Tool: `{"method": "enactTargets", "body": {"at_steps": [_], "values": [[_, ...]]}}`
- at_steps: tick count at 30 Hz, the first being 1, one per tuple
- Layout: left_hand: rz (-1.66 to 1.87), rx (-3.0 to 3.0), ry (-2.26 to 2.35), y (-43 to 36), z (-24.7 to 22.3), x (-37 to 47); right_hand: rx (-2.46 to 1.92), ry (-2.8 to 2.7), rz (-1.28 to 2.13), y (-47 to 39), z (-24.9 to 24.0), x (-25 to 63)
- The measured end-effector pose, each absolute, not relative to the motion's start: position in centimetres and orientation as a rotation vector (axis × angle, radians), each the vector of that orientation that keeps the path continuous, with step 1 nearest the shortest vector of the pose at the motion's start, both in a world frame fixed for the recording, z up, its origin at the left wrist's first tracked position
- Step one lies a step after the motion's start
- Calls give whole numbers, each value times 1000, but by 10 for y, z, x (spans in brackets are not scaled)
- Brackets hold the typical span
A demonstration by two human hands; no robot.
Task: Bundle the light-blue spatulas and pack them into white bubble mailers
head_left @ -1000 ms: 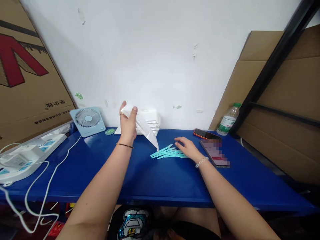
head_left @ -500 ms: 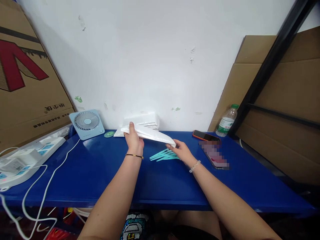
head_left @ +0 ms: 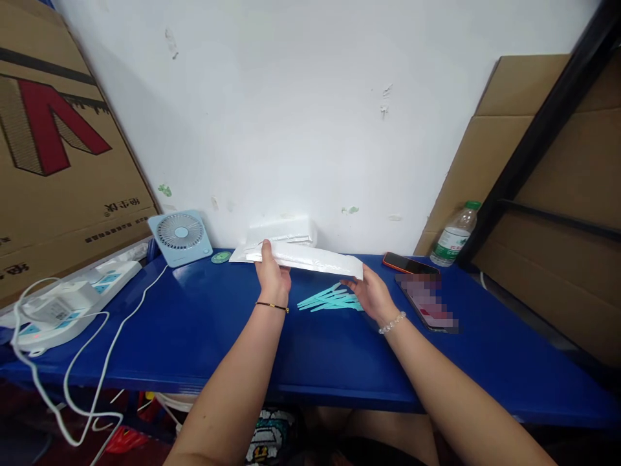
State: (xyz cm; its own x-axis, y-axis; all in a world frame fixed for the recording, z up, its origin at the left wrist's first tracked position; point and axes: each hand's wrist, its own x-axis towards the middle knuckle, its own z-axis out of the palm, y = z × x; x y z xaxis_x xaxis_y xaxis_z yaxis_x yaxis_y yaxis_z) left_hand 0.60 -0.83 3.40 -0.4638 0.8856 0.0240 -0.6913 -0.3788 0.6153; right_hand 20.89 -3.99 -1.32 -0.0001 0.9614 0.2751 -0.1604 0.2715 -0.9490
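A long white plastic packet (head_left: pixel 315 259) is held raised over the blue table (head_left: pixel 194 336). My left hand (head_left: pixel 273 275) grips its left part, thumb on top and fingers underneath. At the packet's right end, my right hand (head_left: pixel 373 294) pinches the corner. Below it, several flat turquoise sticks (head_left: pixel 330 299) lie crossed on the table, close to my right fingers. Behind the packet, more white plastic packets (head_left: pixel 286 231) rest against the wall.
On the left are a light blue fan (head_left: pixel 181 236), a green round disc (head_left: pixel 221 257) and a white power strip (head_left: pixel 72 320) with cables. To the right lie two phones (head_left: pixel 410 264) and a water bottle (head_left: pixel 455 236). Cardboard (head_left: pixel 63 129) stands at the left side.
The white packet's right end has risen and looks wider and flatter, with my right hand turned beneath its corner. The whole view has shifted slightly.
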Motion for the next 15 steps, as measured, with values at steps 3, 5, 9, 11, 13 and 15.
{"method": "enactTargets", "body": {"at_steps": [3,5,9,11,13,15], "values": [[2017,597,631,-17,43,16,-837,-1292,1282,-46,-11,205],[2013,691,620,-22,47,22,-871,-1363,1391,-49,-10,203],[2036,693,626,-17,55,18,-933,-1398,1416,-51,-8,203],[2071,656,650,-10,60,6,-926,-1361,1420,-49,-6,207],[2156,652,688,-5,68,-13,-941,-1350,1406,-44,-6,215],[2344,758,752,-4,77,-35,-996,-1358,1323,-38,-7,225]]}}
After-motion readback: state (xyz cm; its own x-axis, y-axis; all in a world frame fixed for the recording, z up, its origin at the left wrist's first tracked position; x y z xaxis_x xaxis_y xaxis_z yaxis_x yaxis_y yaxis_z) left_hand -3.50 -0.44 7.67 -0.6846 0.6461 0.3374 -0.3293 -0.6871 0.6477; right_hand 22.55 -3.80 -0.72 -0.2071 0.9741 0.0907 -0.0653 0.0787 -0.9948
